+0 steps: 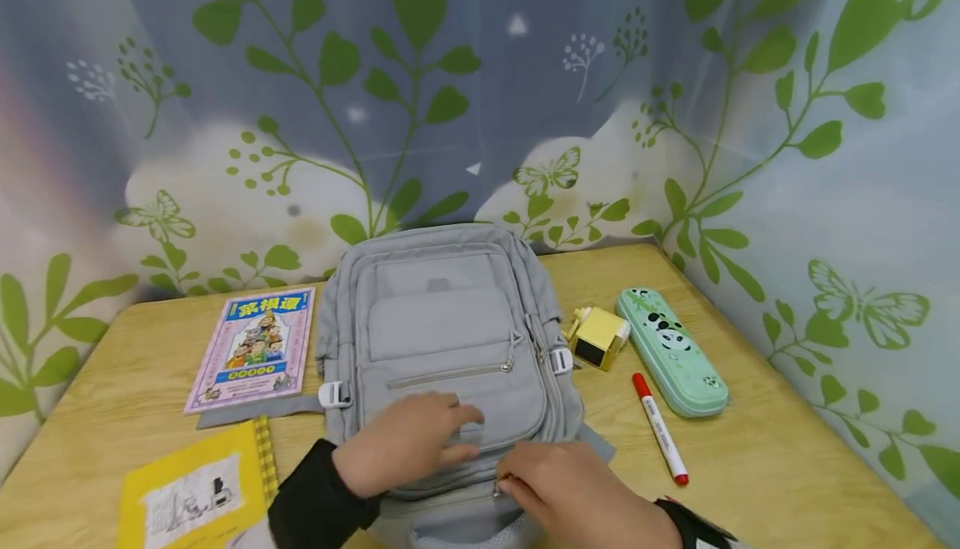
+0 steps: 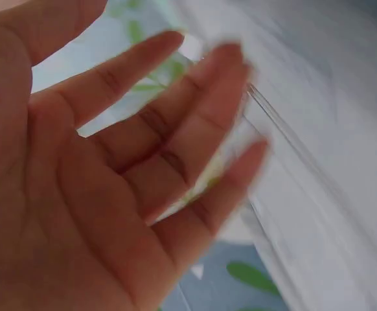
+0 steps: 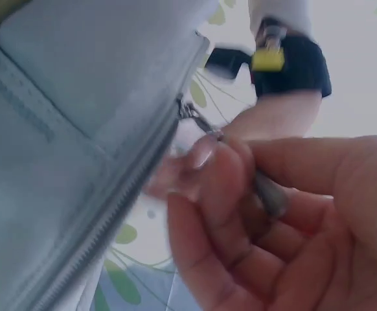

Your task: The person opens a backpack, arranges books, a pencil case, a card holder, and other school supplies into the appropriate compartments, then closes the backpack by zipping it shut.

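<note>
A grey backpack (image 1: 442, 316) lies on the wooden table, its front pockets facing up. My right hand (image 1: 573, 486) pinches a zipper pull near the bag's lower edge. In the right wrist view, the metal zipper pull (image 3: 205, 123) runs into the curled fingers, and the zipper (image 3: 104, 227) stretches away along the grey fabric. My left hand (image 1: 412, 441) hovers over the lower front pocket with fingers extended and spread. The left wrist view shows its bare palm (image 2: 91, 194) holding nothing, slightly blurred beside the bag.
Left of the bag are a pink book (image 1: 255, 349) and a yellow notebook (image 1: 198, 491). To the right lie a small yellow box-shaped object (image 1: 598, 337), a green panda pencil case (image 1: 671, 353) and a red-capped marker (image 1: 660, 431). A leaf-patterned curtain (image 1: 480, 116) stands behind.
</note>
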Motion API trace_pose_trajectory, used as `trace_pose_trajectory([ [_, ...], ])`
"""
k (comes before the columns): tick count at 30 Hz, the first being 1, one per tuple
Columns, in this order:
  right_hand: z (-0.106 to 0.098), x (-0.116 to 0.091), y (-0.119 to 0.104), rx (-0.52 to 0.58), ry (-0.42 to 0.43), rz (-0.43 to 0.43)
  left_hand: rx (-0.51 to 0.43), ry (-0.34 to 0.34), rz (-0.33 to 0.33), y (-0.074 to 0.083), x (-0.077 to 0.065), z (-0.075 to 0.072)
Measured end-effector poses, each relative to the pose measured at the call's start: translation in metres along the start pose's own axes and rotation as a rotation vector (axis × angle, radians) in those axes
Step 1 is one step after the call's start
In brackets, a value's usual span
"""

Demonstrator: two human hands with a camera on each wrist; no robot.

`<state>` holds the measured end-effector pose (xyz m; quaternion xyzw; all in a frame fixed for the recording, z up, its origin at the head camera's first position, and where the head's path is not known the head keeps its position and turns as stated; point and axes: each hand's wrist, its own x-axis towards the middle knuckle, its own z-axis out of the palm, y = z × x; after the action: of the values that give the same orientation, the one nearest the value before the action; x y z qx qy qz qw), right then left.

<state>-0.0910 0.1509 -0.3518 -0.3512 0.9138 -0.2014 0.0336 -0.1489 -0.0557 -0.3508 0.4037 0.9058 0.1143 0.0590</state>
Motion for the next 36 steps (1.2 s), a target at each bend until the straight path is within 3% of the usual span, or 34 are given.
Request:
trace_pose_trajectory([
  [4, -0.003, -0.003, -0.001, 0.095, 0.132, -0.017, -0.366, -0.093, 0.081, 0.014, -0.011, 0.003],
  [8, 0.001, -0.004, -0.002, 0.111, 0.182, -0.048, -0.504, -0.087, 0.158, 0.021, -0.009, 0.014],
  [12, -0.002, -0.004, -0.004, 0.175, 0.116, -0.042, -0.515, -0.056, 0.168, 0.025, -0.008, 0.023],
  [14, -0.007, -0.005, -0.001, 0.147, 0.093, -0.039, -0.523, -0.057, 0.163, 0.026, -0.010, 0.025],
  [17, -0.014, -0.006, 0.009, 0.011, 0.067, -0.070, -0.513, -0.064, 0.153, 0.026, -0.015, 0.025],
  [20, -0.012, -0.007, 0.023, -0.211, 0.056, -0.176, -0.523, -0.087, 0.159, 0.027, -0.022, 0.023],
  [23, -0.003, -0.006, 0.034, -0.333, 0.000, -0.279, -0.576, -0.106, 0.160, 0.028, -0.028, 0.021],
  [27, 0.009, -0.003, 0.037, -0.359, -0.016, -0.328, -0.597, -0.103, 0.143, 0.029, -0.034, 0.020],
  [32, 0.014, 0.001, 0.032, -0.326, -0.023, -0.302, -0.588, -0.086, 0.117, 0.026, -0.038, 0.021],
  [36, 0.019, 0.003, 0.028, -0.317, -0.017, -0.267, -0.676, -0.105, 0.056, 0.023, -0.045, 0.028],
])
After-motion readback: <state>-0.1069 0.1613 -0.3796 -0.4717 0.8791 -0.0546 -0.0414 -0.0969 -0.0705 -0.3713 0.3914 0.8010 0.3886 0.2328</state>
